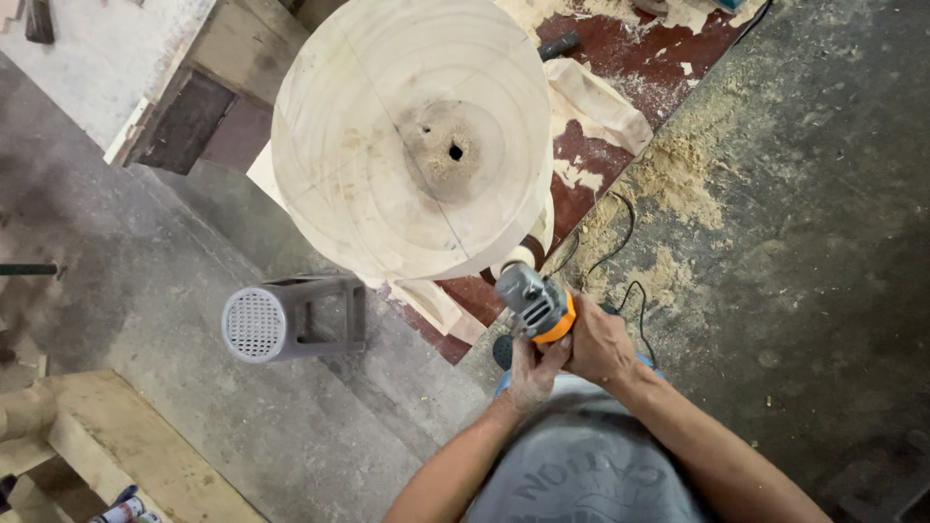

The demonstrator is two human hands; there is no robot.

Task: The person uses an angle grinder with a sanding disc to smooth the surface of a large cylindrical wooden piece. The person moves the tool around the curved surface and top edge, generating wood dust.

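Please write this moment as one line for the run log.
left hand: grips angle grinder | right hand: on grinder | disc against round wooden block

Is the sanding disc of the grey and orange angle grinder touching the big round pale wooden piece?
Cannot tell. In the head view the grinder disc meets the wooden piece at its lower edge, but the overhanging round top hides the contact spot.

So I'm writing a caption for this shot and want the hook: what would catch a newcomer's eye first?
The big pale round wooden workpiece fills the top centre, with a dark hole in its middle. Just below it, the left hand and right hand grip an orange-and-grey angle grinder at the wood's lower edge. Sawdust lies scattered on the floor to the right.
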